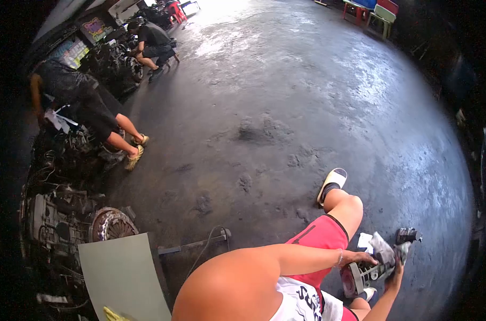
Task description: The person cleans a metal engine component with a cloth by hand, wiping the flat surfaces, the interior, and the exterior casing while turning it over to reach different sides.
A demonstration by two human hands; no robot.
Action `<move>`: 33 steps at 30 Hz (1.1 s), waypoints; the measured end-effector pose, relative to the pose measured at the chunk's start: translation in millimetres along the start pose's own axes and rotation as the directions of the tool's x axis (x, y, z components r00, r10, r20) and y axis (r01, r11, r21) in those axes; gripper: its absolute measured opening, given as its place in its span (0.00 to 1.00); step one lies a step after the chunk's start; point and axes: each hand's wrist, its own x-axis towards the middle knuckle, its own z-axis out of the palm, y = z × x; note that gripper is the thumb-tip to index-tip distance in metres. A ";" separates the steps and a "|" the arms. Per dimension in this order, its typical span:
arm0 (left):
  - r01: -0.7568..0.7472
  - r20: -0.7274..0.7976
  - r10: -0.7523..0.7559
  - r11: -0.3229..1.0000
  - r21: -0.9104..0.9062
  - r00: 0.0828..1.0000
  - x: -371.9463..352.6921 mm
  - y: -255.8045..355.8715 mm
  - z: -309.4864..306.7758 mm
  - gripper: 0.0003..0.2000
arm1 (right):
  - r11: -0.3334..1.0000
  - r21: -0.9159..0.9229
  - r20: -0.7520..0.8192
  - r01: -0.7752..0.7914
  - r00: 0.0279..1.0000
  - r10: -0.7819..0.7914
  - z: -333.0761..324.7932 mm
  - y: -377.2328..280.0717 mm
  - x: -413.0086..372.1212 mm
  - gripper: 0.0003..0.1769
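Note:
A metal machine part [367, 277] with a ribbed housing and a round end sits between my hands, close to my lap. My left hand [360, 258] grips its upper edge, fingers bent over the housing. On the far side, my right hand [397, 274] is closed on a grey rag [381, 247], which looks blurred and bunched against the part. The right fingertips are partly hidden by the rag. Just beyond, a small dark block-like part [408, 235] lies on the floor, and a white piece of paper or cloth [365, 242] shows behind the machine part.
Engine parts and a round clutch-like disc [113, 224] crowd the left, beside a pale board [120, 273] and a metal bar [195, 243]. One person [88, 101] bends over machinery; another [153, 43] sits farther back. Stained concrete floor [286, 96] stretches ahead; stools [379, 24] stand far right.

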 end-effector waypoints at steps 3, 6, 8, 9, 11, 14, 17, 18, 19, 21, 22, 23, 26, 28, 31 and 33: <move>0.118 -0.003 -0.118 0.993 0.018 0.993 5.5 -1.1 0.3 0.24 | 0.945 0.300 0.096 -0.129 0.990 0.104 -9.0 24.4 -19.5 0.28; 0.032 0.033 -0.032 0.999 0.024 0.999 5.8 -5.9 9.1 0.26 | 0.883 0.446 0.075 -0.149 0.989 0.129 3.6 50.1 -29.9 0.28; -0.038 0.036 0.038 0.999 0.022 0.999 5.3 -5.9 12.1 0.28 | 0.868 0.475 0.062 -0.143 0.990 0.129 20.6 64.0 -30.3 0.28; -0.074 0.028 0.073 0.997 0.021 0.997 4.8 -3.8 13.0 0.28 | 0.868 0.477 0.062 -0.142 0.990 0.128 29.2 68.2 -31.4 0.28; -0.121 0.008 0.121 0.992 0.022 0.993 -2.4 1.2 18.3 0.30 | 0.868 0.477 0.049 -0.136 0.991 0.128 39.5 73.0 -36.5 0.28; -0.177 -0.101 0.180 0.984 0.033 0.979 -37.0 20.8 25.1 0.32 | 0.873 0.466 0.042 -0.142 0.990 0.138 44.9 81.1 -41.9 0.29; -0.192 -0.303 0.202 0.979 0.064 0.931 -84.2 41.0 38.7 0.34 | 0.873 0.464 0.050 -0.149 0.989 0.142 48.4 90.0 -45.3 0.29; -0.194 -0.356 0.219 0.975 0.104 0.909 -89.3 40.5 35.8 0.35 | 0.873 0.462 0.055 -0.155 0.988 0.146 48.4 92.7 -46.1 0.29; -0.262 -0.294 0.328 0.934 0.242 0.898 -65.9 28.4 7.1 0.37 | 0.872 0.462 0.061 -0.162 0.987 0.151 46.3 95.2 -47.3 0.29; -0.394 -0.131 0.514 0.776 0.492 0.848 -41.1 14.6 -24.6 0.41 | 0.875 0.458 0.074 -0.156 0.988 0.138 43.2 95.2 -41.7 0.29; -0.455 -0.033 0.587 0.662 0.596 0.809 -39.7 13.0 -27.9 0.43 | 0.877 0.456 0.079 -0.148 0.989 0.126 43.0 94.2 -39.2 0.29; -0.453 -0.100 0.703 0.553 0.699 0.705 -62.8 14.5 -1.6 0.45 | 0.879 0.458 0.070 -0.133 0.991 0.114 45.6 92.4 -36.5 0.29; -0.492 -0.120 0.827 0.436 0.753 0.550 -100.5 15.3 50.1 0.51 | 0.885 0.457 0.058 -0.093 0.996 0.075 41.0 84.5 -25.1 0.29; -0.615 0.007 0.823 0.419 0.668 0.568 -100.6 14.2 57.9 0.55 | 0.880 0.469 0.060 -0.077 0.997 0.055 35.1 84.6 -18.5 0.29; -0.379 -0.126 0.852 0.352 0.856 0.508 -76.1 9.0 27.5 0.55 | 0.860 0.509 0.062 -0.042 0.998 0.012 21.1 88.4 -14.8 0.29; -0.555 -0.199 0.857 0.468 0.688 0.476 -65.1 -3.9 6.4 0.50 | 0.797 0.601 0.081 -0.060 0.997 0.015 33.8 74.7 -34.5 0.28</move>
